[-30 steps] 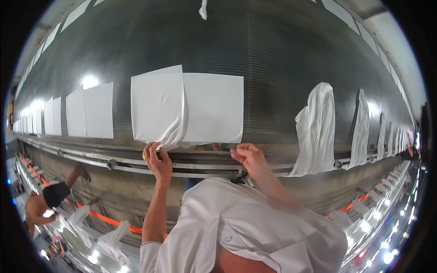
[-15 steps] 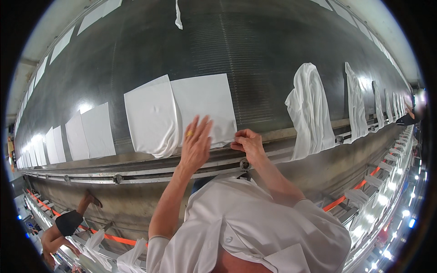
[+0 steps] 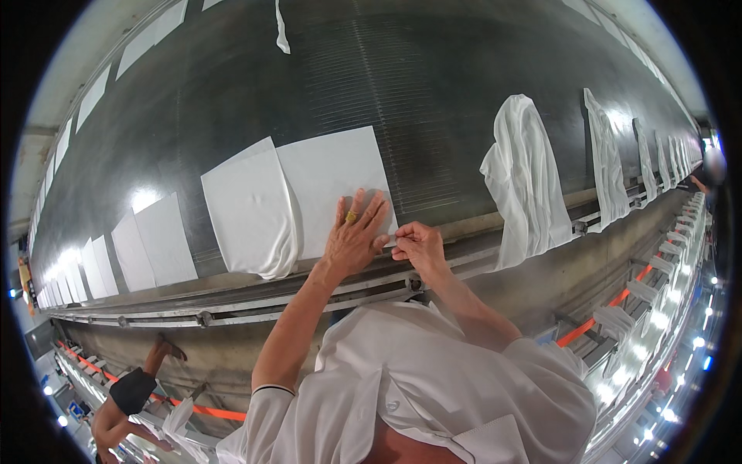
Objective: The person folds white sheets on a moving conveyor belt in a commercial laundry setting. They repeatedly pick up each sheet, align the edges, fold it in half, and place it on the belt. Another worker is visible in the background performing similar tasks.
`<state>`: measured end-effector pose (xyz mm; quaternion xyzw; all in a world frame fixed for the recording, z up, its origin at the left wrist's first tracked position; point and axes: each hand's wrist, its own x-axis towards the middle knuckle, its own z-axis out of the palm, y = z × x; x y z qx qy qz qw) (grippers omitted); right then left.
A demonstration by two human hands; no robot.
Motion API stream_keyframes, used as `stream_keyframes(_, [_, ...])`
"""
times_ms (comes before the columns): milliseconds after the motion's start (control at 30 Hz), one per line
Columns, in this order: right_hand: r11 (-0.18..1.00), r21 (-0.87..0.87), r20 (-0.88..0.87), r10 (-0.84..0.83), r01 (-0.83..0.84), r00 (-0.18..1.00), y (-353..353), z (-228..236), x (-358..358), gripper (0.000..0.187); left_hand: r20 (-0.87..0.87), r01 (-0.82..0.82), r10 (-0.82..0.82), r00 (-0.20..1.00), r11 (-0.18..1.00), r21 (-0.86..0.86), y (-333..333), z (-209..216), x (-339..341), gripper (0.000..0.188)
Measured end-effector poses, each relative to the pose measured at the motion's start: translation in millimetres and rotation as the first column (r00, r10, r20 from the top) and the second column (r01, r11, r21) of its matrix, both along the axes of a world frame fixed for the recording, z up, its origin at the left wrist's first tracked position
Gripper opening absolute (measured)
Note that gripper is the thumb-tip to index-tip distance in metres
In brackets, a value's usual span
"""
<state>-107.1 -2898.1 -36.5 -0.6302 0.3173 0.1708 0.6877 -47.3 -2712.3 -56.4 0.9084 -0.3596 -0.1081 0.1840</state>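
Observation:
On the dark table [image 3: 433, 108] in front of me lies a white fabric panel [image 3: 332, 166], spread smooth. A second white piece [image 3: 247, 213] overlaps its left side, with bunched folds near the table's front edge. My left hand [image 3: 354, 238], a yellow band on one finger, rests on the lower right of the panel with its fingers spread. Just right of it, my right hand [image 3: 420, 249] pinches the panel's near right corner between thumb and fingers.
Crumpled white cloths [image 3: 525, 170] hang over the table's edge to the right. Flat white panels [image 3: 166, 232] line it to the left. A metal rail [image 3: 255, 305] runs along the front. Behind me, a person [image 3: 127, 398] stands by a rack with an orange strip [image 3: 209, 411].
My left hand has moved right across the panel, toward the pinched corner, and now lies flatter. My right hand still pinches that corner. The whole view has shifted slightly.

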Motion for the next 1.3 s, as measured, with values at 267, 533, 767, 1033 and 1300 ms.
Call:
stream_keyframes(267, [0.992,-0.109,-0.010,0.059,-0.060,0.998,-6,-9,0,0.011,0.043,-0.002,0.002,0.999,1.000,0.001,-7,-5,-10,0.069])
stream_keyframes(533, [0.985,-0.162,0.093,0.068,-0.053,0.993,-8,-17,-6,0.009,0.098,0.021,-0.030,0.995,0.996,0.084,-12,-12,-14,0.071])
stream_keyframes(767, [0.953,-0.292,0.150,0.125,-0.077,0.981,-15,6,-22,0.022,0.137,0.025,-0.031,0.990,0.999,0.045,-10,-7,-18,0.073])
stream_keyframes(1033, [0.588,-0.762,0.401,0.100,0.271,0.911,-166,22,-67,0.018,-0.001,-0.299,0.345,0.939,0.813,-0.499,-48,23,-43,0.049])
stream_keyframes(1300, [0.237,-0.953,0.280,0.461,0.187,0.842,-339,11,-43,0.027,0.029,-0.275,0.332,0.943,0.825,-0.493,-247,24,0,0.036])
